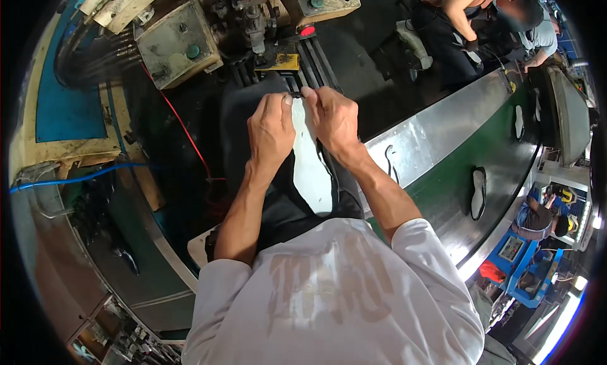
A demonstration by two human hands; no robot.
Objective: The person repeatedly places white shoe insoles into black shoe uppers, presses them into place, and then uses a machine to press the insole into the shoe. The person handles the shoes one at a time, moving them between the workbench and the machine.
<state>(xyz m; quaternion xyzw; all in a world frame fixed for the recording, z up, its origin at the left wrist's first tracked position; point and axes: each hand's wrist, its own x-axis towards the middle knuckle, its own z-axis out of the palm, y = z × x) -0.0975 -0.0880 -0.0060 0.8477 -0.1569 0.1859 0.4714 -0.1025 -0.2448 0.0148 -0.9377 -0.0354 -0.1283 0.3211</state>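
A black shoe upper with a long white insole board (310, 169) facing up lies lengthwise over my lap, its narrow end pointing away from me. At that far end, my left hand (272, 126) pinches the black edge from the left. Opposite it, my right hand (335, 121) grips the same edge from the right, thumb and fingers closed. The two hands nearly meet there. Just beyond them stands a machine with dark metal rails (313, 58) and a yellow plate (278, 62).
Grey machine housings (177, 45) stand at the upper left, near a red cable (183, 128) and blue hose (82, 178). On my right, a metal ledge (411, 134) borders a green conveyor belt (436, 188) carrying a shoe (478, 193). A co-worker (465, 14) sits at the upper right.
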